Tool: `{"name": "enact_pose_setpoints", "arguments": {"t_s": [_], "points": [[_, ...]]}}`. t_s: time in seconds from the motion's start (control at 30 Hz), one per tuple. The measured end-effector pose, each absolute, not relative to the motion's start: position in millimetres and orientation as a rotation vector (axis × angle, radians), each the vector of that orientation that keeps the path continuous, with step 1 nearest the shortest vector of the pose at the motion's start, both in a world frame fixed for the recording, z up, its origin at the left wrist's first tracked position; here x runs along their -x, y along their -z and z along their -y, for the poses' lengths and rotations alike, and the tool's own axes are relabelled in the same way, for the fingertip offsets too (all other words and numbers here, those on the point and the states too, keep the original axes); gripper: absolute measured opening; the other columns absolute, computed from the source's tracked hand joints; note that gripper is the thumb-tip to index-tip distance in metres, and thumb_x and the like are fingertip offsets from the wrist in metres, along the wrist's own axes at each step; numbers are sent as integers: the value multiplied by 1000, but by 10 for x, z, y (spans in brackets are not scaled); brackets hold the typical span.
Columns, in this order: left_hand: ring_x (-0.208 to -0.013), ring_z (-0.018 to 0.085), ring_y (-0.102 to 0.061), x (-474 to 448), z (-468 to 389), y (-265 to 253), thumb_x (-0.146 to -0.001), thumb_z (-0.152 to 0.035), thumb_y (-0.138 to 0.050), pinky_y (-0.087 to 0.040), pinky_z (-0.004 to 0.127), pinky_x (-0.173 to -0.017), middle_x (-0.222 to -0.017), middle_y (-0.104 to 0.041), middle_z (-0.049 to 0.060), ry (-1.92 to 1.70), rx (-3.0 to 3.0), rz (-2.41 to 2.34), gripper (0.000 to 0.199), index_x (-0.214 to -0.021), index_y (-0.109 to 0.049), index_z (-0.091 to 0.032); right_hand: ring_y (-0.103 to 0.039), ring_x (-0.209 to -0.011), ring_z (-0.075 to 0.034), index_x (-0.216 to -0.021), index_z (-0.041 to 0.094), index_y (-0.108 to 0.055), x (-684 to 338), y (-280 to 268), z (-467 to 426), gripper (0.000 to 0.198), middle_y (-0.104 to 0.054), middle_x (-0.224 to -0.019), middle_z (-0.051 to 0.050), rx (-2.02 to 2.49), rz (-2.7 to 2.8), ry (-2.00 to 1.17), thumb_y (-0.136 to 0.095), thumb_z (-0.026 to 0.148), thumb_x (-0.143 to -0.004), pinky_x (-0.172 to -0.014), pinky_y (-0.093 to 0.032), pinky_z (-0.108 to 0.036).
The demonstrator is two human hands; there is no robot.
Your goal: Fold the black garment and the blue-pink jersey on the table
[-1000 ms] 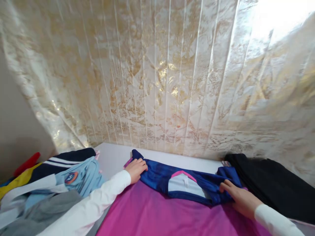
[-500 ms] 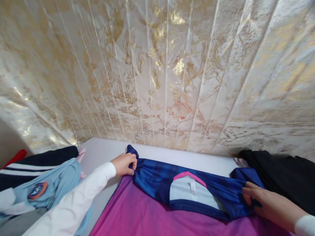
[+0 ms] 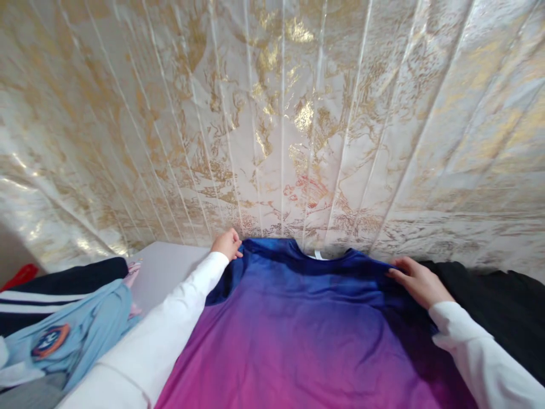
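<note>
A T-shirt (image 3: 317,329) fading from dark blue at the shoulders to pink-purple lower down is spread out in front of me. My left hand (image 3: 229,244) pinches its left shoulder near the far edge. At the opposite shoulder, my right hand (image 3: 419,281) grips the blue cloth between thumb and fingers. The neckline lies between my hands, with a small white label (image 3: 318,255) showing at it. The shirt's lower part runs out of view at the bottom.
On the left lie a light blue garment (image 3: 91,321) with a round badge, a navy garment (image 3: 63,284) with white stripes and a red item (image 3: 19,276). Black clothing (image 3: 489,307) is heaped at right. Behind the white table (image 3: 164,267) rises a gold-patterned wall covering (image 3: 272,125).
Both hands have moved up and away from me, drawing the shoulders toward the wall. The collar, folded over before, is now lifted and straightened, and the front hangs smoother.
</note>
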State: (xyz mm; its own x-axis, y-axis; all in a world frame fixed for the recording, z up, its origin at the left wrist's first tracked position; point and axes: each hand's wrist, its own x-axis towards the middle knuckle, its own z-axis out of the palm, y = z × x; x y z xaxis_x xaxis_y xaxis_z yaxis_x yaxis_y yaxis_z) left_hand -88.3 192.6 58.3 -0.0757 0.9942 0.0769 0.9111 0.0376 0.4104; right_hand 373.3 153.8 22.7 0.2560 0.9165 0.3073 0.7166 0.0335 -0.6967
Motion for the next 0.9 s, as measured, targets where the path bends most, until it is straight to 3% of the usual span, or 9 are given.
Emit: {"name": "enact_pose_setpoints", "arguments": {"t_s": [0.13, 0.2, 0.33, 0.4, 0.47, 0.57, 0.7, 0.9], "points": [[-106, 26, -53, 572, -1624, -439, -88, -16, -56, -43, 46, -90, -116, -54, 11, -512, -2140, -2192, 25, -113, -53, -12, -65, -85, -25, -95, 20, -55, -3649, 162, -1618, 33, -66, -92, -9, 1601, 1738, -226, -49, 36, -67, -84, -49, -41], [-117, 29, -44, 388, -1419, -382, -86, -8, -51, -35, 46, -97, -124, -47, 14, -501, -2299, -2123, 29, -115, -51, -13, -61, -96, -26, -100, 18, -52, -3616, 260, -1626, 36, -61, -101, -12, 1523, 1809, -173, -47, 33, -67, -90, -46, -40], [-102, 20, -53, 95, -1220, -249, -84, -7, -47, -41, 30, -89, -104, -58, 4, -355, -2559, -1795, 24, -98, -59, -21, -61, -86, -24, -97, 17, -48, -3534, 209, -1559, 30, -52, -104, -14, 1578, 1773, -65, -46, 30, -70, -85, -48, -41], [-99, 19, -54, 55, -1258, -155, -85, -12, -48, -42, 29, -86, -102, -60, 4, -307, -2598, -1723, 21, -98, -61, -21, -61, -80, -22, -92, 18, -48, -3470, 158, -1450, 23, -53, -99, -12, 1628, 1835, -34, -42, 28, -73, -81, -49, -39], [-112, 23, -49, 94, -1354, -55, -90, -24, -47, -39, 34, -92, -120, -55, 8, -312, -2600, -1737, 25, -113, -57, -20, -61, -83, -22, -89, 20, -50, -3395, 163, -1304, 20, -56, -94, -10, 1670, 1976, -70, -40, 29, -76, -82, -49, -37], [-128, 28, -36, 240, -1514, 65, -94, -43, -42, -29, 45, -103, -140, -41, 10, -323, -2585, -1779, 44, -132, -44, -20, -58, -104, -27, -102, 20, -55, -3300, 286, -1118, 34, -59, -111, -12, 1838, 2091, -32, -37, 42, -83, -88, -45, -44], [-131, 23, -33, 438, -1614, 133, -96, -46, -34, -22, 45, -107, -143, -39, 4, -290, -2577, -1811, 43, -134, -42, -27, -37, -129, -33, -128, 22, -48, -3293, 475, -1109, 52, -45, -140, -10, 2077, 2068, 284, -36, 50, -85, -98, -33, -56], [-132, 28, -32, 597, -1608, 140, -95, -43, -35, -26, 49, -104, -144, -38, 10, -278, -2456, -2079, 46, -134, -44, -19, -37, -130, -30, -133, 20, -48, -3418, 478, -1283, 53, -42, -143, -8, 2082, 2137, 382, -36, 46, -88, -102, -32, -47]]}}
